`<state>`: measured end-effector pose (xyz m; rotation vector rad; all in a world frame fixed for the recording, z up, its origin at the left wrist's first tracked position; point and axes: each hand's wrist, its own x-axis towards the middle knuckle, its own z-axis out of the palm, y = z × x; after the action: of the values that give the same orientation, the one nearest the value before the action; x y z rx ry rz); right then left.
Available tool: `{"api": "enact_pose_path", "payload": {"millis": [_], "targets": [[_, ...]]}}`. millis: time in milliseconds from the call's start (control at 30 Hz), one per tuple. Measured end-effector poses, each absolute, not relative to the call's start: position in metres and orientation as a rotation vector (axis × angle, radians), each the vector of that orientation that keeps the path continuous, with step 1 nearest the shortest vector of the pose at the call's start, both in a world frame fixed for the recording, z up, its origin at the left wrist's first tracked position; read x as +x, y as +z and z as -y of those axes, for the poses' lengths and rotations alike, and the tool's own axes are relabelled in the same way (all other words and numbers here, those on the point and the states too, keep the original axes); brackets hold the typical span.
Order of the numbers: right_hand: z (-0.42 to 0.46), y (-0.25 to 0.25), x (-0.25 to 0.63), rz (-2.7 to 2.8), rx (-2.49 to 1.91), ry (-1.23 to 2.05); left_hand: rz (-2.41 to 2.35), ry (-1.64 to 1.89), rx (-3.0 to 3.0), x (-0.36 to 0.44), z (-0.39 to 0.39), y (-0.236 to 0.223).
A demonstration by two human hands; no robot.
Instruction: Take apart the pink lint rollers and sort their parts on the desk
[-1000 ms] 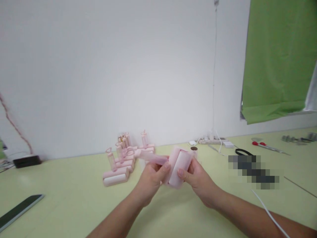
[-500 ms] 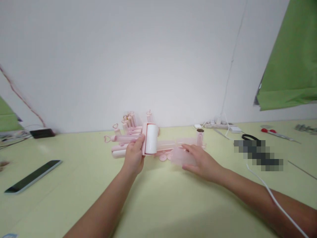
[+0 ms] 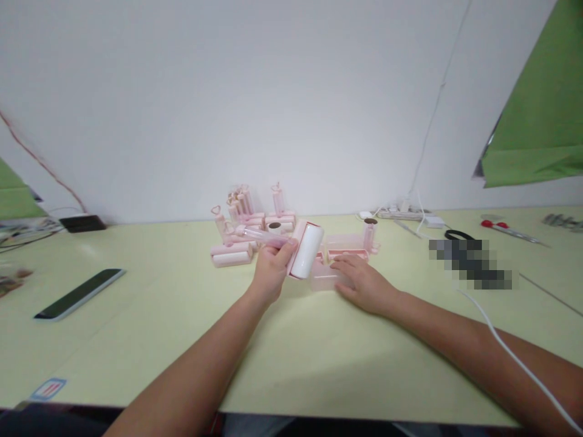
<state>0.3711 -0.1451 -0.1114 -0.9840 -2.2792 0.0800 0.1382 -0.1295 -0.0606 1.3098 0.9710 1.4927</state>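
Note:
My left hand (image 3: 274,267) is closed around a pink lint roller (image 3: 307,252) by its neck. Its white sticky roll faces right and its clear pink handle points left. On the table, my right hand (image 3: 367,284) grips a translucent pink lint roller cover (image 3: 324,278), the thumb at the near side and the fingers over the top. Just behind that hand lies a pink roller frame (image 3: 347,254), partly hidden by the fingers. An upright clear pink handle (image 3: 370,237) with a dark round end stands behind the right hand.
Several upright handles (image 3: 241,203) and finished-looking rollers (image 3: 232,255) cluster at the back left. A phone-like dark slab (image 3: 81,294) lies left. To the right are a power strip (image 3: 401,213), a black band (image 3: 460,235), red-handled scissors (image 3: 507,230) and a white cable (image 3: 494,337) crossing my right forearm.
My left hand has moved right with the lint roller, now tilted and closer to the cover. My right hand has set the cover lower, against the table. The view has shifted downward.

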Motion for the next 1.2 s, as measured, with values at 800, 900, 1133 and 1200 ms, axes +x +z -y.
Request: {"api": "enact_pose_path", "payload": {"millis": [800,900,1133,1200], "targets": [[0.185,-0.087,0.372,1.238,-1.045,1.145,-1.143,1.328,2.478,0.127,0.149,-0.034],[0.189,-0.087,0.367,1.336,-1.035,1.103,-1.11,1.056,2.872,0.145,0.17,-0.035],[0.195,-0.092,0.365,1.537,-0.957,1.136,-1.111,0.679,2.871,0.166,0.187,-0.043],[0.194,-0.092,0.365,1.566,-0.934,1.146,-1.058,0.638,2.786,0.164,0.183,-0.046]]}}
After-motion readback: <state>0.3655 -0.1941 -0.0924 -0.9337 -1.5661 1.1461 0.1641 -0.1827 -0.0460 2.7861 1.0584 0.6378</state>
